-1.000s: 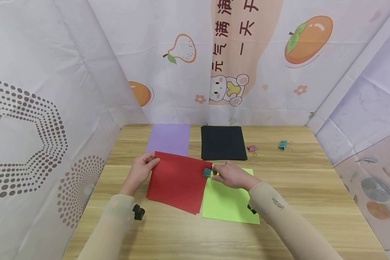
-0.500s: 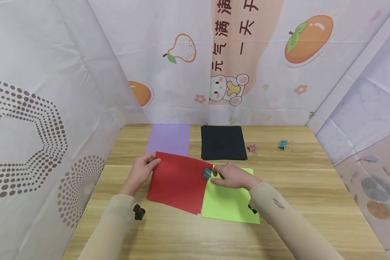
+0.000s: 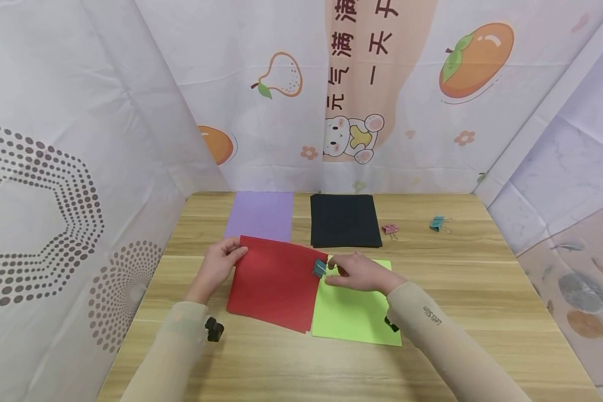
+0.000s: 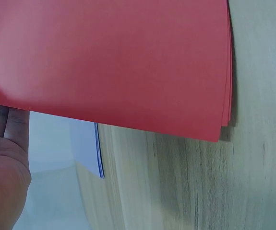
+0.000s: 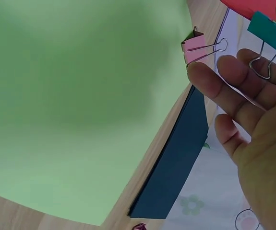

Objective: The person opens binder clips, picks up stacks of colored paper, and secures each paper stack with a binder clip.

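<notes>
A stack of red paper lies tilted on the table, its left edge raised. My left hand pinches its upper left corner between thumb and fingers; in the left wrist view several loose sheet edges show. A teal binder clip bites the red stack's upper right corner. Beside that clip, my right hand has thumb and fingers apart, and a wire handle overlaps the fingers in the right wrist view. Light green paper lies under the right hand, with a pink binder clip on its corner.
Purple paper and a black paper stack lie along the back of the wooden table. To their right are a loose pink binder clip and teal binder clips. A printed curtain hangs behind.
The right fingers have spread away from the teal clip, which stays on the red stack and has turned slightly. The left hand keeps its pinch in nearly the same place.
</notes>
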Demonstrator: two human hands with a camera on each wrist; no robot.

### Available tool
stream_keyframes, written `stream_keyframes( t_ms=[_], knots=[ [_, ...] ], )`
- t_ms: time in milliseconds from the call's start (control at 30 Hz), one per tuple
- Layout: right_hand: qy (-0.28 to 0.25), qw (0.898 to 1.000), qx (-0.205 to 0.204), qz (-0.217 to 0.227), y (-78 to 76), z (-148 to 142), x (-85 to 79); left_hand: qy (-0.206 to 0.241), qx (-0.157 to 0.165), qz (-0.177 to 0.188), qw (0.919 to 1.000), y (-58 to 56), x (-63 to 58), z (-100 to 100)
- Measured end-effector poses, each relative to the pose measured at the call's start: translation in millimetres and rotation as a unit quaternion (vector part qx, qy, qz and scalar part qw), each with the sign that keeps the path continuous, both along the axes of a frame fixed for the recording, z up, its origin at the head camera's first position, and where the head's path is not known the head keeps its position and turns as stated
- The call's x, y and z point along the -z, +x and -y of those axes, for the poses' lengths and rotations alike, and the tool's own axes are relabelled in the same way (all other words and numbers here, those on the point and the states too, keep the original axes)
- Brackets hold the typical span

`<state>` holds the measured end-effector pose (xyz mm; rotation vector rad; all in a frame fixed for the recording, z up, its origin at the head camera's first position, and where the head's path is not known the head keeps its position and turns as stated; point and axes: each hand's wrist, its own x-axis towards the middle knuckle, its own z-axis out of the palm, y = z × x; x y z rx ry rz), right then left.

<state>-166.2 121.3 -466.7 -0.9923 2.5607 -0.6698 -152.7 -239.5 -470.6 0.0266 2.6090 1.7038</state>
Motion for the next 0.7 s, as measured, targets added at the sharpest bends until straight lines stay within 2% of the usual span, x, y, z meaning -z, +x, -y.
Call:
stream_keyframes(
  t_ms=[333, 700],
  knots=[
    [0.003, 1.000, 0.015, -0.018, -0.1, -5.2, 3.3, 0.008, 0.000, -0.005, 1.0000, 0.0, 2.6, -0.1],
    [0.005, 0.999, 0.012, -0.031, -0.2, -11.5, 7.7, 0.001, -0.006, 0.013, 0.9999, -1.4, 5.7, 3.4]
  ],
)
